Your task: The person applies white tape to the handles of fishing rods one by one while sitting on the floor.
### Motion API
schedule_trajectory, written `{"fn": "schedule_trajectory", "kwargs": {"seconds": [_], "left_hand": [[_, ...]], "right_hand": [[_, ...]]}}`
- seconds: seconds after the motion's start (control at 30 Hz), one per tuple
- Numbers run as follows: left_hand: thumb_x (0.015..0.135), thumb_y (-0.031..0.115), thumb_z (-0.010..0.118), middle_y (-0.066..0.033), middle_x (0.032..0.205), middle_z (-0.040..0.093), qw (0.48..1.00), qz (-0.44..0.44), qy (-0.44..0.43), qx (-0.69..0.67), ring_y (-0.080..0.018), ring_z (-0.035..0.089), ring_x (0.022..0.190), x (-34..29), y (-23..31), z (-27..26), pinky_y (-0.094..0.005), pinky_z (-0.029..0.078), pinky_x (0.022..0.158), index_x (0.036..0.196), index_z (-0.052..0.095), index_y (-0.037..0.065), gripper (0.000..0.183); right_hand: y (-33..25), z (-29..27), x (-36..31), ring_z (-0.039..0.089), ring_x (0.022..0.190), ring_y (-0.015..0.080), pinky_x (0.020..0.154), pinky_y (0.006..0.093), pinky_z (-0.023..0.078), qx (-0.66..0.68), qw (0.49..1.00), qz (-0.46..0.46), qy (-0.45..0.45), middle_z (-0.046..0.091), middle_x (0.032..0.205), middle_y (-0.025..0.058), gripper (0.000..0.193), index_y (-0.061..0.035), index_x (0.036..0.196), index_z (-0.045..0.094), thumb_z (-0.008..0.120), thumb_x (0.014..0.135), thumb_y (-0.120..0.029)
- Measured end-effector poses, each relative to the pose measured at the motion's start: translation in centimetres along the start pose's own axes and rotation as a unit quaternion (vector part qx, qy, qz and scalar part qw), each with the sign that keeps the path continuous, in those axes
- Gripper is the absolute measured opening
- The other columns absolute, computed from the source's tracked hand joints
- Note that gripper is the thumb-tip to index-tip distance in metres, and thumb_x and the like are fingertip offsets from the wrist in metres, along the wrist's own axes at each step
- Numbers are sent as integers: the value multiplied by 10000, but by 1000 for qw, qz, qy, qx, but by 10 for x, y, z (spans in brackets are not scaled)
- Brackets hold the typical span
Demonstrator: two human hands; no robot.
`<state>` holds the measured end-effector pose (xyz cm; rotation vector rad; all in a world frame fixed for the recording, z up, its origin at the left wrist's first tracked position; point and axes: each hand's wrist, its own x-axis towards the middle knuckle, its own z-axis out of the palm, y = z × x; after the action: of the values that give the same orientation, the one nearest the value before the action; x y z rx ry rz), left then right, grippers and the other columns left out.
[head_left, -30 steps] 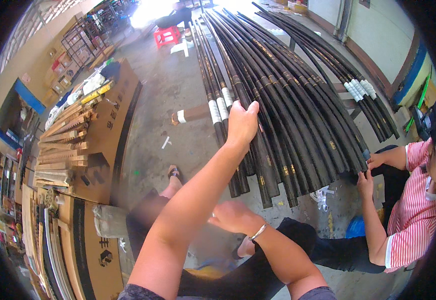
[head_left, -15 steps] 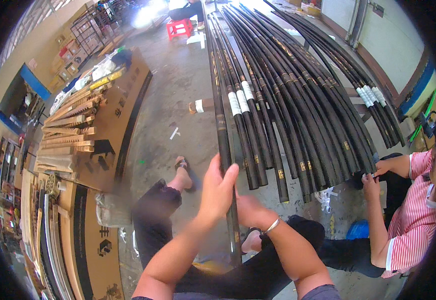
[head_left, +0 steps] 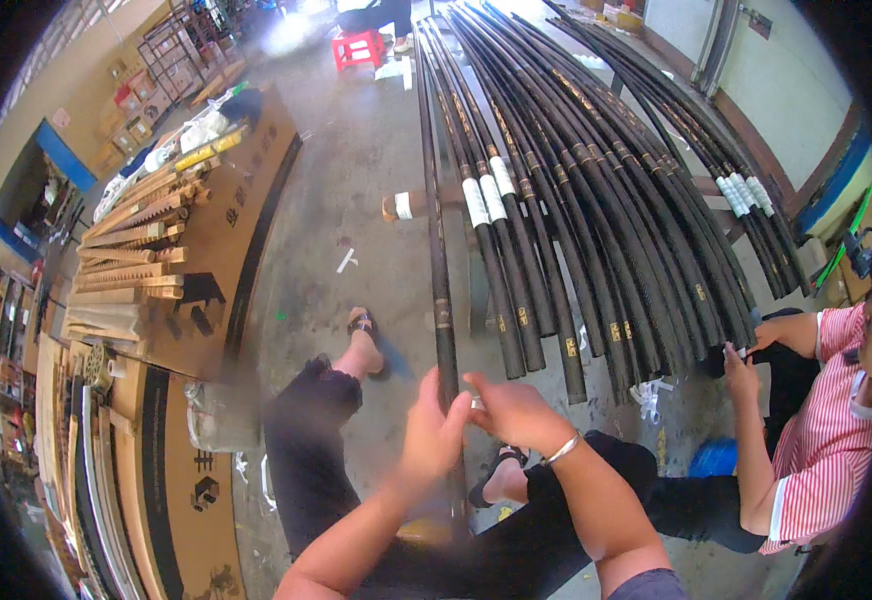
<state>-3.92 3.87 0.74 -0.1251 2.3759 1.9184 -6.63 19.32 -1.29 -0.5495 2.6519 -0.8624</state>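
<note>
The left hand (head_left: 432,436) is wrapped around a single black pole (head_left: 440,270), its thumb lying along the near side. The right hand (head_left: 524,412) is just to the right of it, fingers curled in toward the pole and closed on a small white piece (head_left: 476,402), too small to identify. The two hands are close together at the pole; whether the right fingertips touch it cannot be told.

The pole stands out from the others: it runs away ahead of the hands, and its near end comes back below them over the person's lap. Ahead and to the right of the hands lies a row of dark poles (head_left: 596,220), two of the nearest bearing white wraps (head_left: 476,200). Farther right, a co-worker in a striped shirt (head_left: 826,440) handles the near ends of that row.

To work well here, the left grip should probably be firm enough to stop the pole rolling, yet loose enough to let it turn when wanted. The white piece is best brought in square to the pole, pressed flat and drawn taut, with the left thumb clear of its path.
</note>
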Motion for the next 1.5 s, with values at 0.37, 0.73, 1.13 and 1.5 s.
{"fn": "schedule_trajectory", "kwargs": {"seconds": [0.37, 0.73, 1.13, 1.5], "left_hand": [[878, 142, 608, -110, 769, 593, 990, -25, -41, 136, -201, 587, 639, -69, -48, -30, -340, 481, 601, 1398, 299, -21, 627], [761, 238, 765, -126, 1128, 507, 993, 43, 8, 107, -228, 527, 1010, -39, -40, -43, -351, 473, 823, 1437, 264, 29, 867], [687, 115, 823, -66, 996, 508, 980, 187, 26, 64, -188, 503, 901, -17, -2, -29, -289, 434, 785, 1005, 683, 51, 353], [719, 3, 768, -47, 933, 529, 966, 243, 32, 81, -164, 511, 867, -21, -7, -36, -261, 425, 730, 862, 687, 60, 174]], "right_hand": [[23, 6, -6, 601, 689, 260, 628, 363, 472, 195, 980, -10, 26, 628, 808, 141, 493, -88, 1366, 300, 515, 935, -194], [-15, -29, -25, 569, 684, 141, 673, 293, 485, 419, 902, 8, -100, 626, 878, 78, 469, -42, 1370, 304, 503, 947, -82], [-41, -29, -25, 628, 892, 434, 748, 474, 516, 228, 966, -119, 18, 620, 995, 259, 590, -19, 1339, 344, 580, 799, -10], [-40, -31, -25, 637, 751, 384, 646, 456, 518, 148, 982, -106, 45, 650, 854, 166, 401, -84, 1185, 534, 663, 806, -113]]}}
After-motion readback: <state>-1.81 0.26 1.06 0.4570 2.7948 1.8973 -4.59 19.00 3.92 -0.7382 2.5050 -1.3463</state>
